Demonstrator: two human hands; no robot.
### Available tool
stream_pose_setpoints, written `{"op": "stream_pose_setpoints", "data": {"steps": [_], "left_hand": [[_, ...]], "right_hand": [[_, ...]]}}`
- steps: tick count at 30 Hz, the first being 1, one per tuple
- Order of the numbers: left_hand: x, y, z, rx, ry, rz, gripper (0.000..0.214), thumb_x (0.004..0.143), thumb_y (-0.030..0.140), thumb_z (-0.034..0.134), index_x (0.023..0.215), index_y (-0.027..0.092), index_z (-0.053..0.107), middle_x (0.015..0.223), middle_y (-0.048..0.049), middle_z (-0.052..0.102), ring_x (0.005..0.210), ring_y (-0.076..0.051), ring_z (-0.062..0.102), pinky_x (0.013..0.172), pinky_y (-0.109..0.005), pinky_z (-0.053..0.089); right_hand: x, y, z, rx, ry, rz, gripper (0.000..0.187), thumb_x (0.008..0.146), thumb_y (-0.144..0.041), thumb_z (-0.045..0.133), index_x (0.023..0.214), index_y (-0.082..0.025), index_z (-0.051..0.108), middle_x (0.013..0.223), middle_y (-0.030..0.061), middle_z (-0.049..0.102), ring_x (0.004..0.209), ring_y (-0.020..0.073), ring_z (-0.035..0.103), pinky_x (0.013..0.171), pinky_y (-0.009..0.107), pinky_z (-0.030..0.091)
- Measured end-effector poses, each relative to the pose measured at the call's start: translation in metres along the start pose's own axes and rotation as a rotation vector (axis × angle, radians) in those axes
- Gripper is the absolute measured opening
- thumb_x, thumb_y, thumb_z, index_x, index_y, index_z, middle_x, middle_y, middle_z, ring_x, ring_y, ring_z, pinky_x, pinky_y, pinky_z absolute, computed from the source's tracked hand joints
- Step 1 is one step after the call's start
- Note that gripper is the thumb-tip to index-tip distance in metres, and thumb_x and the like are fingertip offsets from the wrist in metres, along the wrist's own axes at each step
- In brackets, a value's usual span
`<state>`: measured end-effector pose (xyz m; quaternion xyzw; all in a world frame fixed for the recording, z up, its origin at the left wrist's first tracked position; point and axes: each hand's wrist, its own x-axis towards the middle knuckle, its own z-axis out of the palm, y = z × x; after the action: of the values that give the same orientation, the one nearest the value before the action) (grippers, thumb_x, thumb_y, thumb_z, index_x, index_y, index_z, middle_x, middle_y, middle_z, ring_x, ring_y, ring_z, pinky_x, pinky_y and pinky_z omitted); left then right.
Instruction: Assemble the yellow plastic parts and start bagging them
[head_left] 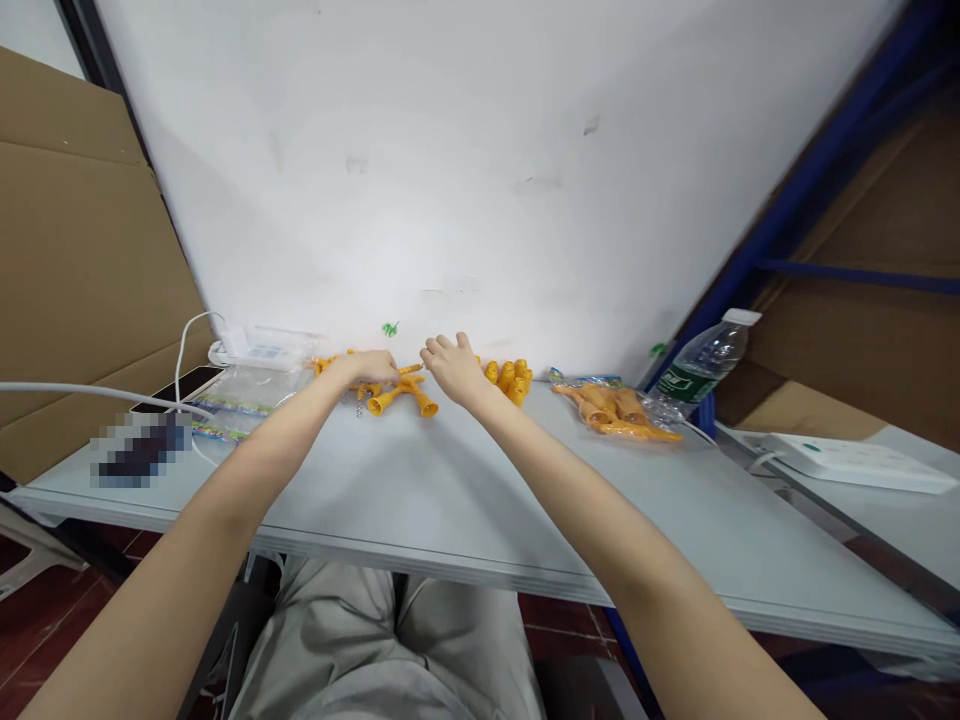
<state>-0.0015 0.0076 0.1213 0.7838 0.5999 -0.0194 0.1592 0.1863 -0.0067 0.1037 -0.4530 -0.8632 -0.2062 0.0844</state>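
Note:
My left hand is curled over a pile of orange plastic toy pieces at the far side of the pale table, gripping one of them. My right hand reaches in beside it, its fingers bent and pinching the end of an orange piece between the two hands. A cluster of small yellow-orange pieces stands just right of my right hand. Further right lies a clear bag of orange toys.
A plastic water bottle lies at the right by a blue rack post. Clear packets, a phone and a white cable sit at the left. A white power strip rests on the neighbouring table. Cardboard sheets stand on both sides.

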Motion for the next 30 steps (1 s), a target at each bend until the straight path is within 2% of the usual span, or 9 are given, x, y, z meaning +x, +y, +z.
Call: {"op": "stream_pose_setpoints", "data": {"steps": [3,6,11,15,18,22,24,26,30], "left_hand": [[0.0,-0.021,-0.015,0.086,0.105,-0.045,0.025,0.073,0.037,0.058,0.081,0.018,0.073,0.072,-0.0052,0.07,0.068,-0.02,0.064,0.064,-0.028,0.046],[0.002,-0.048,-0.023,0.23,0.324,-0.141,0.026,0.076,0.031,0.058,0.094,0.022,0.074,0.094,-0.007,0.073,0.089,-0.024,0.065,0.075,-0.029,0.047],[0.011,-0.075,-0.009,0.236,0.582,-0.169,0.04,0.085,0.015,0.044,0.118,0.023,0.065,0.121,-0.0096,0.065,0.108,-0.025,0.061,0.089,-0.032,0.046],[0.022,-0.077,0.018,0.246,0.578,-0.142,0.047,0.085,0.012,0.04,0.127,0.02,0.059,0.129,-0.0124,0.059,0.115,-0.026,0.057,0.092,-0.035,0.046],[0.032,-0.074,0.036,0.215,0.497,-0.18,0.049,0.087,0.016,0.037,0.132,0.018,0.054,0.134,-0.0158,0.054,0.12,-0.03,0.053,0.096,-0.043,0.044],[0.042,-0.071,0.056,0.121,0.37,-0.25,0.053,0.093,0.029,0.028,0.145,0.021,0.039,0.148,-0.0148,0.041,0.135,-0.031,0.038,0.106,-0.05,0.034],[0.043,-0.071,0.062,0.09,0.344,-0.282,0.055,0.095,0.035,0.026,0.148,0.023,0.032,0.153,-0.0139,0.033,0.141,-0.032,0.028,0.109,-0.055,0.028],[0.041,-0.07,0.066,0.073,0.395,-0.305,0.055,0.095,0.036,0.026,0.15,0.026,0.029,0.153,-0.0146,0.033,0.142,-0.034,0.026,0.108,-0.058,0.027],[0.03,-0.06,0.065,0.093,0.704,-0.212,0.054,0.095,0.027,0.027,0.149,0.023,0.031,0.143,-0.0185,0.042,0.131,-0.031,0.04,0.105,-0.049,0.033]], "right_hand": [[-0.004,0.017,0.014,0.01,0.067,0.156,0.034,0.087,-0.001,0.035,0.105,-0.014,0.06,0.115,0.018,0.06,0.108,0.0294,0.051,0.094,0.043,0.033],[-0.012,0.033,0.04,0.194,0.048,0.423,0.027,0.089,-0.013,0.042,0.112,-0.012,0.056,0.119,0.0176,0.058,0.101,0.027,0.055,0.085,0.037,0.039],[-0.024,0.035,0.075,0.298,-0.083,0.556,0.036,0.087,-0.011,0.04,0.12,-0.01,0.054,0.116,0.0187,0.061,0.108,0.0285,0.055,0.087,0.037,0.039],[-0.027,0.02,0.081,0.096,-0.018,0.487,0.045,0.085,-0.004,0.035,0.125,-0.011,0.054,0.128,0.0214,0.057,0.124,0.0318,0.046,0.099,0.046,0.032],[-0.021,0.0,0.077,0.15,-0.023,0.415,0.037,0.09,-0.013,0.037,0.117,-0.014,0.061,0.125,0.0179,0.061,0.121,0.0297,0.05,0.099,0.046,0.033],[-0.008,-0.025,0.072,0.379,-0.248,0.465,0.048,0.093,-0.049,0.037,0.098,-0.015,0.069,0.108,0.0169,0.069,0.108,0.0309,0.06,0.095,0.044,0.038],[-0.003,-0.029,0.07,0.444,-0.345,0.505,0.046,0.09,-0.052,0.042,0.097,-0.015,0.07,0.107,0.016,0.07,0.107,0.0308,0.062,0.093,0.042,0.04],[-0.002,-0.028,0.069,0.481,-0.378,0.551,0.039,0.089,-0.044,0.047,0.102,-0.015,0.069,0.111,0.0162,0.07,0.108,0.0299,0.062,0.087,0.037,0.044],[-0.004,-0.019,0.062,0.513,-0.335,0.664,0.036,0.09,-0.038,0.046,0.108,-0.014,0.066,0.115,0.017,0.068,0.108,0.0291,0.063,0.079,0.034,0.046]]}}
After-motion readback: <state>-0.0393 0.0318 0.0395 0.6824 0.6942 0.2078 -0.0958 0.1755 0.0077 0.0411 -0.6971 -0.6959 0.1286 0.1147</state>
